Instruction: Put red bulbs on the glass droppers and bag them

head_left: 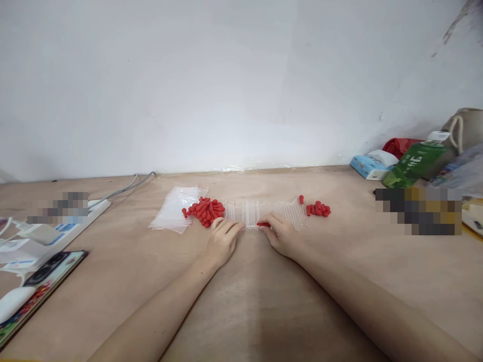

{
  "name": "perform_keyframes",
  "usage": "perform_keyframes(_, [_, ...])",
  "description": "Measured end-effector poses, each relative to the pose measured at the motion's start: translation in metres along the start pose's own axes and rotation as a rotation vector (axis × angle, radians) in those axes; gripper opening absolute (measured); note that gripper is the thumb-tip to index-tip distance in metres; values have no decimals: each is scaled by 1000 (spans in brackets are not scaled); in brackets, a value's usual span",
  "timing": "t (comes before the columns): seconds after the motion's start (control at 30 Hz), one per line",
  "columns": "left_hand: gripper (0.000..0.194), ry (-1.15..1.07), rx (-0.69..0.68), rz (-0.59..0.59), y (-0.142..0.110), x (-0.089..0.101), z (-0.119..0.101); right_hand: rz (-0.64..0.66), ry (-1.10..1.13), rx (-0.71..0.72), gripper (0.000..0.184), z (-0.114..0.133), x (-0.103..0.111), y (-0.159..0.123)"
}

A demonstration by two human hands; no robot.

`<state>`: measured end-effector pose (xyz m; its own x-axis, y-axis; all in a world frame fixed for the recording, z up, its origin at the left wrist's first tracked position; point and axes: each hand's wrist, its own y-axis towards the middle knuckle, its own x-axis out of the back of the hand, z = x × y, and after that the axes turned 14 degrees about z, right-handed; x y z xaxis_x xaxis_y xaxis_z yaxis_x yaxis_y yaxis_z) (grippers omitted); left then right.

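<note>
A row of several clear glass tubes [264, 211] lies across the wooden table [241, 301]. My left hand [222, 240] rests at the row's near left edge, fingers curled onto the tubes. My right hand [281, 234] sits at the row's near middle, pinching a small red cap [263, 224] at a tube's end. A heap of red caps [206, 210] lies left of the tubes. A smaller cluster of red caps [319, 209] lies to their right, with one cap [301, 199] standing on the row's far right end.
Clear plastic bags [175, 213] lie left of the red heap. A power strip [68, 226] with cables, a phone [41, 286] and a white mouse [13, 304] occupy the left edge. A green bottle [417, 163], tissue pack [368, 167] and bags crowd the right back corner.
</note>
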<state>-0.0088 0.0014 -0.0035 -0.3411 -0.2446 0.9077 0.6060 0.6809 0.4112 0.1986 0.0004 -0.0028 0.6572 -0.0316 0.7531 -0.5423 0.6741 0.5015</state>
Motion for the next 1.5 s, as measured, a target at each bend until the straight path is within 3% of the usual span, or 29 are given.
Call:
perform_keyframes(0.13, [22,-12,15,-45,1,0,1,6,17,-6,12,0,1,0])
perform_keyframes(0.43, [27,-30,-119,-98,0,-4,6,10,119,41,16,-4,-3,-2])
perform_keyframes(0.87, [33,-76,-201,-58,-1,-5,6,27,-6,131,18,-6,-6,-7])
perform_keyframes(1.37, [32,-99,-190,-55,-1,-5,-6,144,30,129,20,-4,-2,-4])
perform_keyframes(1.5, [29,-144,-165,-57,0,-7,-5,86,171,61,18,-4,0,-1])
